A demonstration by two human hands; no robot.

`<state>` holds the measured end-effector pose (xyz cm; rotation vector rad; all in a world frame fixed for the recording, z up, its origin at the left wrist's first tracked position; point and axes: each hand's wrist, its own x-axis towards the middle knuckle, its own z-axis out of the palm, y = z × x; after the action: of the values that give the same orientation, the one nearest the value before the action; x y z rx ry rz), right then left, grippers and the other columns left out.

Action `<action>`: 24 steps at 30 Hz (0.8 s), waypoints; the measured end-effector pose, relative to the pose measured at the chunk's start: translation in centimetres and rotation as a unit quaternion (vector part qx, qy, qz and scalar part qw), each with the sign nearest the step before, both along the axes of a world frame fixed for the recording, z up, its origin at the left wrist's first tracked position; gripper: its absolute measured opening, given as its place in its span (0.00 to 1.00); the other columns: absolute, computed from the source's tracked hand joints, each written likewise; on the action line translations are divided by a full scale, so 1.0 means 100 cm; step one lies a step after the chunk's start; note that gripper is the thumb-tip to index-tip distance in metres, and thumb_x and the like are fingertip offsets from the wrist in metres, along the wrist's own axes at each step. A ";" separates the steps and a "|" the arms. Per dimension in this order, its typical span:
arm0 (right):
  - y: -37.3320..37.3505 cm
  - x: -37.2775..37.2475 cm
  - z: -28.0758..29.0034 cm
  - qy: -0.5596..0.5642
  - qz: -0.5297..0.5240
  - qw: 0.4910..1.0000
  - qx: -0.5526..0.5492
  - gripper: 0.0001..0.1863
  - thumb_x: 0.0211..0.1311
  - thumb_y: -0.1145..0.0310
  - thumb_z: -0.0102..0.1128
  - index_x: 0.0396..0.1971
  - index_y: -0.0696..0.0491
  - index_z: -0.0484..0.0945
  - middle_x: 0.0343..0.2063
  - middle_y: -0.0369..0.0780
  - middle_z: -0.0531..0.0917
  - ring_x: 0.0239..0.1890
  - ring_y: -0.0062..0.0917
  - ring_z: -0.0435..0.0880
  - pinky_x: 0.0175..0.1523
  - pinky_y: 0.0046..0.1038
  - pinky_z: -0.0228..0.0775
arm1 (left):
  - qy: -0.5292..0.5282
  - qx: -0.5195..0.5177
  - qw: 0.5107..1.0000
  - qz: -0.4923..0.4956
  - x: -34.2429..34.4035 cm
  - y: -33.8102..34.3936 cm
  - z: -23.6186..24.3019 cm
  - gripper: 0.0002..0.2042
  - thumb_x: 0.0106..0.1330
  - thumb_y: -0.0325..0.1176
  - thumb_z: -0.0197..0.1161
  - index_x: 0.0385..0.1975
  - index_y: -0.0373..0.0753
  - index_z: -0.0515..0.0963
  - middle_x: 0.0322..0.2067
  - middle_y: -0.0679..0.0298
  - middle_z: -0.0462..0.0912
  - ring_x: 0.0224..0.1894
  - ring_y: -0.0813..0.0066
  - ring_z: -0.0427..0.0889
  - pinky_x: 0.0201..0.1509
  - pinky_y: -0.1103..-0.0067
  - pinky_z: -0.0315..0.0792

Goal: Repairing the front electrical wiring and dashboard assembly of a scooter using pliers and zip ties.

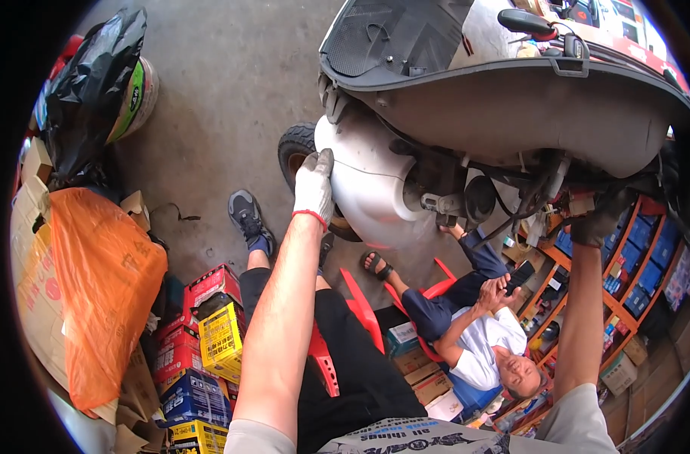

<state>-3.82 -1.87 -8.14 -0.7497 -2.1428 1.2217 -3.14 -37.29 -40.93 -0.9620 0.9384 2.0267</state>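
Note:
A motor scooter with a grey lower body panel [504, 125] and a ribbed footboard [375, 38] fills the upper right. My left hand [314, 185], in a white glove with a red cuff, grips the edge of its silver rounded fender [371, 178], thumb along the surface. Just behind that hand is a wheel with a knobbly black tyre [294, 144]. At the far right, my right hand [604, 218], in a dark glove, is closed round a dark part under the scooter's body. Shadow hides what exactly it grips. Cables and a metal bracket [441, 203] show between my hands.
A person [485, 333] sits on a red chair nearby, hands together. Orange shelves [621, 287] with blue bins stand at right. Stacked boxes [222, 340], an orange bag [106, 287] and a bucket [142, 98] with a black bag [91, 98] line the left.

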 end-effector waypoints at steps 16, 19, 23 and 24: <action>-0.010 -0.011 -0.001 0.026 0.021 0.999 -0.019 0.29 0.65 0.40 0.57 0.54 0.48 0.75 0.48 0.33 0.81 0.49 0.22 0.80 0.56 0.27 0.71 | 0.111 -0.200 0.967 -0.108 0.076 -0.032 0.044 0.20 0.68 0.33 0.58 0.57 0.29 0.72 0.43 0.55 0.83 0.36 0.75 0.81 0.41 0.80 0.75; 0.001 -0.014 -0.004 0.034 0.015 0.999 -0.030 0.29 0.66 0.41 0.55 0.54 0.50 0.76 0.43 0.34 0.82 0.43 0.23 0.82 0.50 0.26 0.74 | 0.125 -0.239 0.954 -0.132 0.117 -0.047 0.053 0.19 0.69 0.33 0.58 0.56 0.30 0.72 0.42 0.56 0.83 0.33 0.76 0.81 0.37 0.80 0.75; 0.020 -0.014 -0.012 0.001 0.047 0.993 0.109 0.30 0.68 0.38 0.51 0.53 0.49 0.76 0.41 0.32 0.82 0.40 0.17 0.81 0.44 0.25 0.74 | 0.068 -0.207 0.967 -0.132 0.174 -0.057 0.067 0.18 0.71 0.33 0.56 0.56 0.30 0.72 0.43 0.56 0.83 0.33 0.76 0.81 0.38 0.79 0.76; 0.024 -0.015 -0.013 -0.005 0.023 0.990 0.138 0.29 0.69 0.39 0.51 0.52 0.50 0.77 0.41 0.33 0.83 0.41 0.18 0.82 0.45 0.26 0.75 | 0.071 -0.209 0.967 -0.131 0.187 -0.057 0.071 0.18 0.71 0.33 0.56 0.56 0.30 0.72 0.44 0.57 0.83 0.33 0.77 0.81 0.38 0.80 0.76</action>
<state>-5.32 0.49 -9.46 -0.5907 -2.2865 0.9164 15.59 -43.02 -33.85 -0.8551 1.5292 1.7233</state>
